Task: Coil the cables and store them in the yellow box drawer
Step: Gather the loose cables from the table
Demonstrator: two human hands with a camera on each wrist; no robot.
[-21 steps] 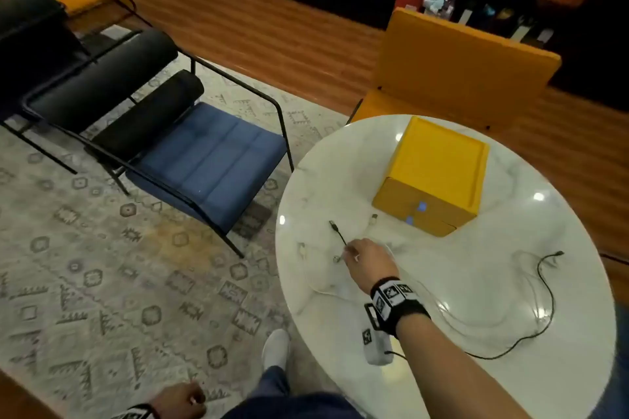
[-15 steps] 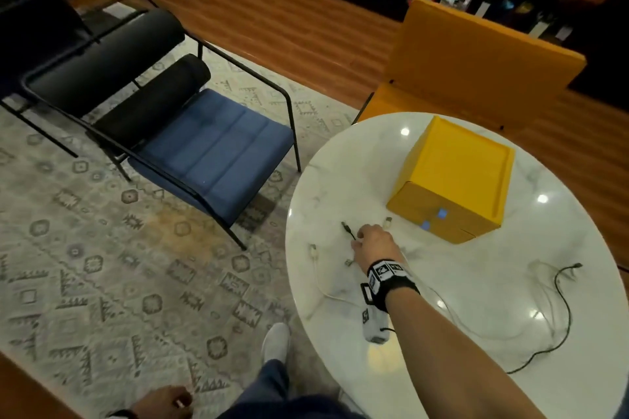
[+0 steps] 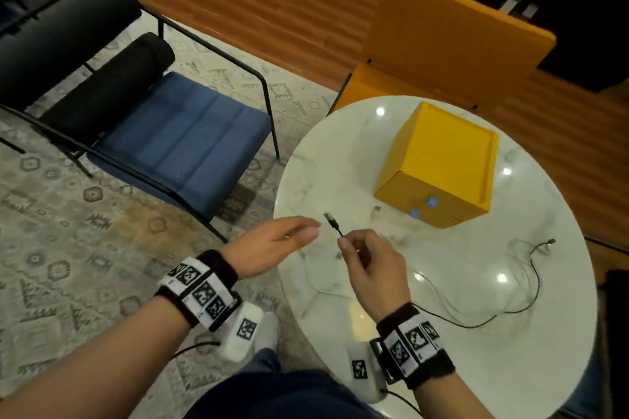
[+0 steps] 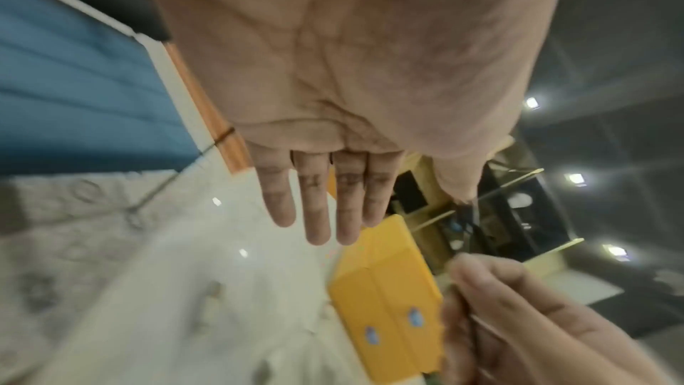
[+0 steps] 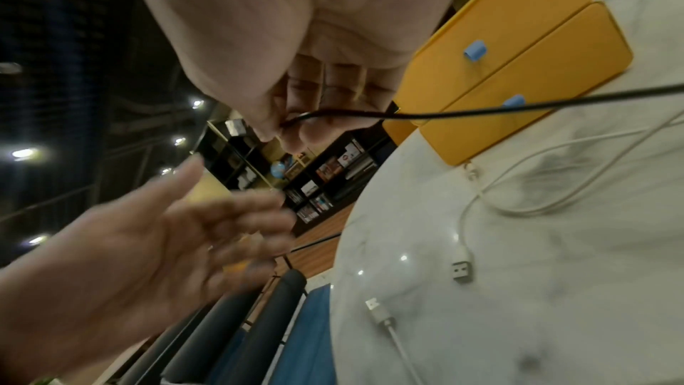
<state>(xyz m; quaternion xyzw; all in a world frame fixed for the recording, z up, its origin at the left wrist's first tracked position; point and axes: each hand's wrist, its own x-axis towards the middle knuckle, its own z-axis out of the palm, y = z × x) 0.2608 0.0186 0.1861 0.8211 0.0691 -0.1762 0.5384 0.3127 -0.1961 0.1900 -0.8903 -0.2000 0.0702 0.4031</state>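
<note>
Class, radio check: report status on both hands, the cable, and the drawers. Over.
Right hand pinches thin black cable near its plug. Left hand open, empty, beside it. Yellow box drawers closed. Over.

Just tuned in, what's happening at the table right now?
A person is starting on the cables. Their right hand pinches the black cable near its plug end and holds that end above the round white table, while the rest trails loose across the top. The left hand is flat and empty, beside the plug. White cables lie uncoiled on the table. The yellow box stands at the far side, both drawers closed.
</note>
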